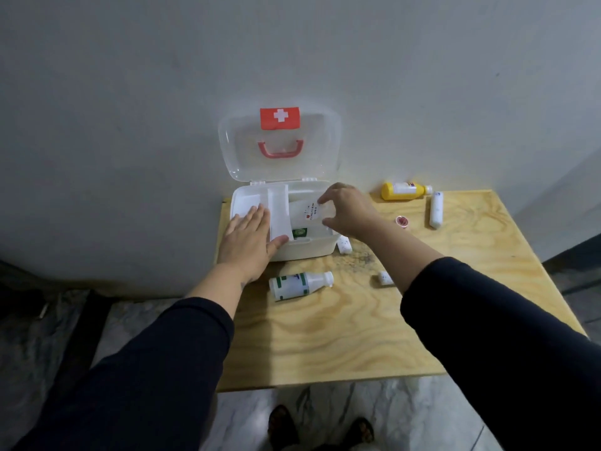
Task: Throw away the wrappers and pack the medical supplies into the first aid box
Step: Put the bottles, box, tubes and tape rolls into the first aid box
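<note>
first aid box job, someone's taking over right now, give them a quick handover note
Left hand: flat on the box tray, holding nothing.
Right hand: lowering a white packet into the open box.
In box: a green-labelled item.
Still on table: white bottle, yellow bottle, white tube, small red cap, two small white rolls.
Left: release the packet, pack the rest, close the lid.

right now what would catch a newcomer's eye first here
The open first aid box at the table's back left, its clear lid with a red cross sticker up against the wall. Both hands are over it: the left hand flat on its left side, the right hand over a white packet.
</note>
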Motion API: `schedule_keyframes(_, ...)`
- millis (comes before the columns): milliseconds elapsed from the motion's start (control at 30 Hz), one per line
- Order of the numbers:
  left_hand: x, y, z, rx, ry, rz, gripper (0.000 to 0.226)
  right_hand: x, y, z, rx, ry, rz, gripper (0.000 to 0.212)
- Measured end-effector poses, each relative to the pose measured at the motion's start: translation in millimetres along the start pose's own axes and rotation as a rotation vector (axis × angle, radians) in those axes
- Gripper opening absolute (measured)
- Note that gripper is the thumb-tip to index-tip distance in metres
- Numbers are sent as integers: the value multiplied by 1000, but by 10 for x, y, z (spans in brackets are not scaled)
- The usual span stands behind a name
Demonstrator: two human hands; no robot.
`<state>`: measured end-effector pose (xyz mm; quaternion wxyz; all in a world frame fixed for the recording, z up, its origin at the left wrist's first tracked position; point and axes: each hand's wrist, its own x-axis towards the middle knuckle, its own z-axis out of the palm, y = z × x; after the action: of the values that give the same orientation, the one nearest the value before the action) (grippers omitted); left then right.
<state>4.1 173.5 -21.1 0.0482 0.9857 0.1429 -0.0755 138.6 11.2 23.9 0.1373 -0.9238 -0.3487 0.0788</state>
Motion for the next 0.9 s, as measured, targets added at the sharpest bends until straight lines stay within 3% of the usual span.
schedule_keyframes(267, 6, -9, 14, -11, 30, 3, 75, 281, -136, 357, 130, -68, 22, 40)
schedule_keyframes(433, 3, -11, 5, -5, 24, 1, 74, 252, -300, 418, 263, 79, 48, 38)
schedule_keyframes(533, -8, -7, -3, 3, 21, -1, 75, 94, -253, 365, 298, 184, 30, 25)
schedule_keyframes(733, -12, 0, -4, 7, -3, -5, 76, -599, -90, 378, 181, 346, -115, 8)
schedule_keyframes(800, -13, 3, -4, 10, -2, -6, 76, -868, -39, 496, 177, 257, -159, 9)
schedule_keyframes(900, -12, -1, -9, 11, -8, -8, 76, -1067, 16, 689, 198, -26, -90, 22)
